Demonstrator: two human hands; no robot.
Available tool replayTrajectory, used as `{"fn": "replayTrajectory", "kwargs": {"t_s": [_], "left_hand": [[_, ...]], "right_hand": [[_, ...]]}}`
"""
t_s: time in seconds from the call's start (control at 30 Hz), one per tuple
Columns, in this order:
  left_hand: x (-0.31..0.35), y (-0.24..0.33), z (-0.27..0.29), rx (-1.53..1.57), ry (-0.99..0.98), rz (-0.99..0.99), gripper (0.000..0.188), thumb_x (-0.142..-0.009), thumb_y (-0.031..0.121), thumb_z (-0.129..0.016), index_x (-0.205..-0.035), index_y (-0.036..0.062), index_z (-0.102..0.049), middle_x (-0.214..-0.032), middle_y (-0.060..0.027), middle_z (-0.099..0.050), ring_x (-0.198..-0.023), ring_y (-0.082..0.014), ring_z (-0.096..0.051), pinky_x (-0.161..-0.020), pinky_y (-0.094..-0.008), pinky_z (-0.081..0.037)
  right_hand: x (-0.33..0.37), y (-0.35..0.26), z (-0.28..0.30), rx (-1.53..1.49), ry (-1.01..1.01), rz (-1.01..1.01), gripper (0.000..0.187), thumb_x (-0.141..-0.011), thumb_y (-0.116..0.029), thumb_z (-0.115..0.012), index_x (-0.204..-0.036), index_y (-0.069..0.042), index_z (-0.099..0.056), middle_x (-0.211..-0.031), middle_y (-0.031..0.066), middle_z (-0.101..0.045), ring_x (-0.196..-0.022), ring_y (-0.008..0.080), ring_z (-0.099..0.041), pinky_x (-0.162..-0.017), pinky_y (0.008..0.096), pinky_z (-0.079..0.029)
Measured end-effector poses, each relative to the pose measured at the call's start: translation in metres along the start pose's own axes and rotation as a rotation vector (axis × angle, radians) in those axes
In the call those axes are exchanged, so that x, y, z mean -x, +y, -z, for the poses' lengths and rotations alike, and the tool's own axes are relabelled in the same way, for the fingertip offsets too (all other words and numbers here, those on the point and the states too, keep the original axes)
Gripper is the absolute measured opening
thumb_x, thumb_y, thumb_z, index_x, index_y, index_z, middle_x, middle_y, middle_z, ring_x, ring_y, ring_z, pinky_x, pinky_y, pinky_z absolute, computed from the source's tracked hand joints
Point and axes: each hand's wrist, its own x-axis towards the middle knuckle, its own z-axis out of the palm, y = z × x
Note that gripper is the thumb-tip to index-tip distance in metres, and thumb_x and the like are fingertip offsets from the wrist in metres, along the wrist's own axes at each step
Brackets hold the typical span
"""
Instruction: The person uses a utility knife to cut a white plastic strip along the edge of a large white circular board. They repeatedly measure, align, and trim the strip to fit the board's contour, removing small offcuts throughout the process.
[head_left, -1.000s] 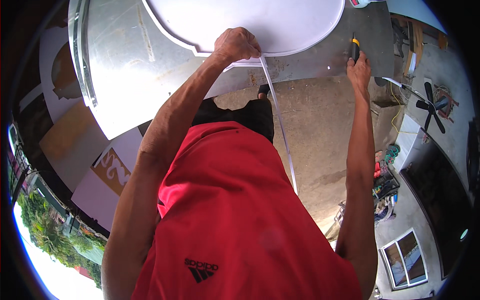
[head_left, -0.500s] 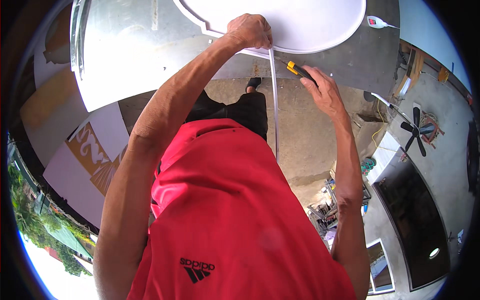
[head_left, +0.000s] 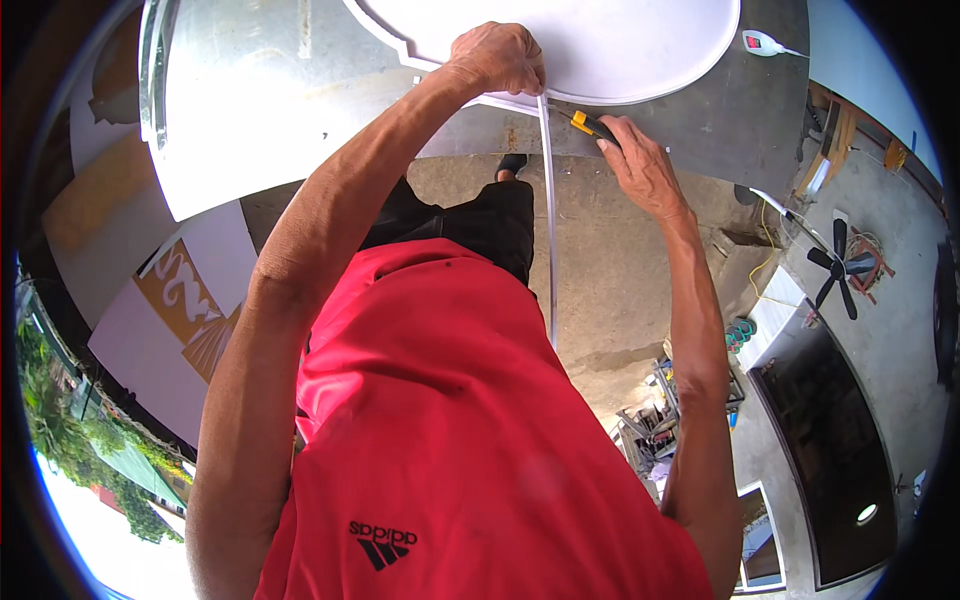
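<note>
A white panel (head_left: 640,45) with a raised, curved rim lies at the far side of the metal-topped table (head_left: 330,80). My left hand (head_left: 497,60) is closed at the panel's near edge, pinching a long thin white strip (head_left: 548,200). From those fingers the strip hangs past the table edge toward my body. In my right hand (head_left: 643,165) is a yellow-and-black utility knife (head_left: 592,124), its thin blade pointing left at the strip near my left fingertips. Whether the blade touches the strip I cannot tell.
A small white glue bottle (head_left: 765,43) with a pointed nozzle lies at the table's far right. Flat boards (head_left: 140,290) lean at the left. On the right stand a black-bladed fan (head_left: 840,266) and a dark glossy panel (head_left: 830,470).
My right hand has brought the knife slightly left and up, closer to the strip. My left hand keeps its pinch at the panel edge.
</note>
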Motion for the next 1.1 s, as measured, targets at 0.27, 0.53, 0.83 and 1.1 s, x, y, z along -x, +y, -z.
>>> {"fn": "replayTrajectory", "kwargs": {"t_s": [0.27, 0.53, 0.83, 1.1], "left_hand": [[-0.0009, -0.0011, -0.0009, 0.006, -0.004, -0.013, 0.024, -0.068, 0.024, -0.082, -0.092, 0.0250, -0.084, -0.076, 0.0038, -0.075, -0.078, -0.0148, -0.071, -0.074, -0.0334, -0.055], [-0.0009, -0.0026, 0.0005, 0.034, -0.021, -0.015, 0.022, -0.068, 0.024, -0.082, -0.090, 0.0244, -0.084, -0.076, 0.0036, -0.075, -0.077, -0.0149, -0.070, -0.074, -0.0333, -0.055], [-0.0007, -0.0018, 0.0014, 0.035, -0.035, -0.020, 0.024, -0.068, 0.023, -0.084, -0.091, 0.0232, -0.084, -0.080, 0.0035, -0.077, -0.079, -0.0152, -0.070, -0.074, -0.0332, -0.055], [0.0001, -0.0004, 0.0033, 0.044, -0.040, -0.020, 0.024, -0.068, 0.023, -0.085, -0.092, 0.0218, -0.084, -0.081, 0.0028, -0.077, -0.079, -0.0147, -0.071, -0.075, -0.0330, -0.055]], "right_hand": [[-0.0011, 0.0028, -0.0009, 0.003, 0.004, 0.030, 0.025, -0.100, -0.016, -0.060, -0.123, -0.005, -0.056, -0.103, 0.0159, -0.065, -0.086, 0.0402, -0.065, -0.072, 0.0479, -0.052], [-0.0016, 0.0036, 0.0002, -0.006, -0.007, 0.031, 0.025, -0.100, -0.015, -0.060, -0.122, -0.005, -0.056, -0.102, 0.0159, -0.065, -0.085, 0.0403, -0.065, -0.071, 0.0477, -0.053], [-0.0008, 0.0054, 0.0009, -0.002, -0.031, 0.008, 0.025, -0.101, -0.017, -0.060, -0.122, -0.004, -0.057, -0.103, 0.0149, -0.065, -0.085, 0.0386, -0.066, -0.072, 0.0470, -0.054], [-0.0012, 0.0062, 0.0004, 0.030, -0.006, 0.052, 0.028, -0.100, -0.017, -0.060, -0.124, -0.001, -0.058, -0.105, 0.0153, -0.066, -0.088, 0.0380, -0.067, -0.075, 0.0458, -0.055]]}}
